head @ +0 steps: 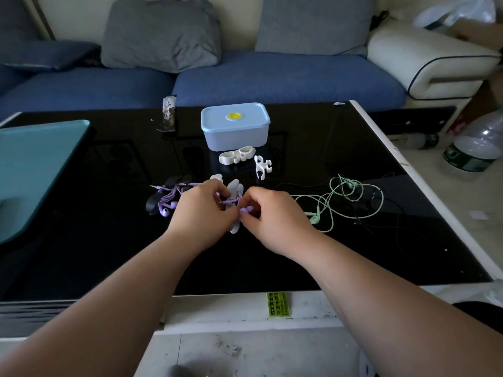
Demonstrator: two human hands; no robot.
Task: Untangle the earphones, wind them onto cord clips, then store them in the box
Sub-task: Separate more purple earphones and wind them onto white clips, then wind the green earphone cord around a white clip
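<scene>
Over the middle of the black glass table, my left hand [202, 210] grips a white cord clip [234, 193] with purple earphone cord wound on it. My right hand [275, 217] pinches a purple earbud [245, 210] right beside that clip. Another purple earphone set [168, 198] lies on a black clip to the left. A tangle of green earphones [340, 198] and a thin black cord lie to the right. Two spare white cord clips [236, 155] [261, 165] sit in front of the light blue box [235, 126], whose lid is on.
A teal tray [35, 164] covers the table's left side. A small wrapper [168, 114] lies at the far edge. A blue sofa with grey cushions stands behind the table. Plastic bottles [479, 144] lie on the floor to the right.
</scene>
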